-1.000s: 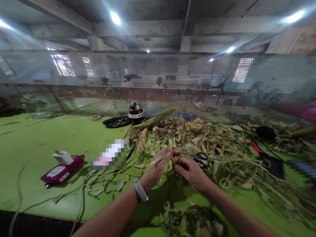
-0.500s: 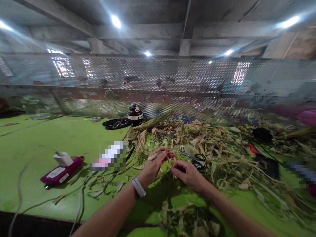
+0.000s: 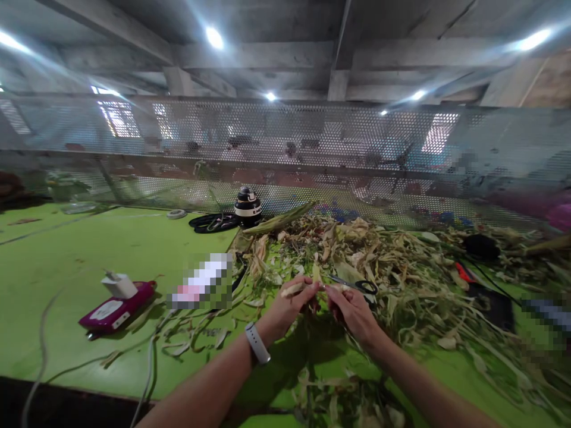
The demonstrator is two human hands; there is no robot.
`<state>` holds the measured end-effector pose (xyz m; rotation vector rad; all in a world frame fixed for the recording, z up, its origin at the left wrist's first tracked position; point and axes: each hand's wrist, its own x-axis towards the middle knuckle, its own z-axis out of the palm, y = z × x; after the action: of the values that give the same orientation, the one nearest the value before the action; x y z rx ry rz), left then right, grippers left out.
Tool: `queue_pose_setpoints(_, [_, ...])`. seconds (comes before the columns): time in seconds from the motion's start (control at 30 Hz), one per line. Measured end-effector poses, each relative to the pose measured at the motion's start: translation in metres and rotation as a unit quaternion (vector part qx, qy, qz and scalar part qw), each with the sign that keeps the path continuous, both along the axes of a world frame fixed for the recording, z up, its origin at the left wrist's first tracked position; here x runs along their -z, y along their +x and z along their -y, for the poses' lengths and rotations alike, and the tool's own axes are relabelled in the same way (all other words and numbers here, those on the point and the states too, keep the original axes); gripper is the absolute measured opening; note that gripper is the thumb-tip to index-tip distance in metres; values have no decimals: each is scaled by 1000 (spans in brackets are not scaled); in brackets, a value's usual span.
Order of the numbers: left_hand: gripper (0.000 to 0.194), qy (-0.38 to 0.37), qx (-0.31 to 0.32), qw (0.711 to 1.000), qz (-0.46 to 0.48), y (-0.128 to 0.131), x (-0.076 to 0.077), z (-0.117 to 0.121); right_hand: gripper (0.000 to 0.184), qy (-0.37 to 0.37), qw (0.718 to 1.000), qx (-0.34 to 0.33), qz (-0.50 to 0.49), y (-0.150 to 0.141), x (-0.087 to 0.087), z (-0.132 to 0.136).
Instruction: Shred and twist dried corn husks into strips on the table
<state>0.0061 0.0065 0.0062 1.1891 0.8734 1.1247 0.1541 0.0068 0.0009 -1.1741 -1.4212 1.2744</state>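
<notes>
My left hand (image 3: 291, 304) and my right hand (image 3: 354, 310) meet at the fingertips over the green table. Both are closed in a pinch on a small pale yellow-green strip of corn husk (image 3: 316, 273), which sticks up between them. Pale coverings show on some fingers. Just beyond my right hand lie scissors (image 3: 366, 287), partly hidden by its fingers and loose strips. A broad pile of dried corn husks (image 3: 392, 255) spreads behind and to the right. Another small heap of husk scraps (image 3: 352, 398) lies nearest me, below my hands.
Left on the green table (image 3: 147, 244) are a magenta power bank (image 3: 111, 309) with a white plug (image 3: 119, 286), a blurred-out phone-like item and a white cable (image 3: 149, 356). A black jar (image 3: 247, 207) and coiled black cord (image 3: 213, 222) stand before the perforated metal screen (image 3: 303, 139).
My right hand has risen and turned so its fingertips meet those of my left. The left hand has moved slightly right and its fingers have closed in. The view has shifted a little.
</notes>
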Motion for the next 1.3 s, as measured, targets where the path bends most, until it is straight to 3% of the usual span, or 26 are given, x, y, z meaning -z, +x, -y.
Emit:
queue_pose_setpoints(0.1, [27, 4, -6, 1000, 2, 0, 2, -2, 42, 19, 1000, 3, 6, 1, 3, 1])
queue_pose_setpoints(0.23, [30, -40, -44, 998, 14, 0, 4, -4, 43, 130, 987, -26, 87, 2, 6, 4])
queue_pose_setpoints(0.4, [27, -80, -52, 995, 31, -1, 2, -4, 42, 261, 945, -23, 196, 3, 4, 8])
queue_pose_setpoints(0.6, [21, -85, -41, 994, 53, 0, 1, -3, 39, 355, 900, -26, 251, 5, 4, 7])
queue_pose_setpoints(0.8, [22, -66, -33, 995, 67, -1, 7, -7, 40, 369, 891, -32, 263, 6, 4, 8])
queue_pose_setpoints(1.07, [31, -110, 18, 987, 119, -2, 9, -9, 36, 360, 900, -27, 246, 9, 1, 9])
queue_pose_setpoints(1.17, [31, -130, 21, 987, 98, -1, 13, -10, 34, 360, 897, -35, 256, 9, 3, 8])
queue_pose_setpoints(1.3, [32, -70, -4, 997, 25, 0, 14, -9, 37, 366, 889, -44, 273, 8, 6, 8])
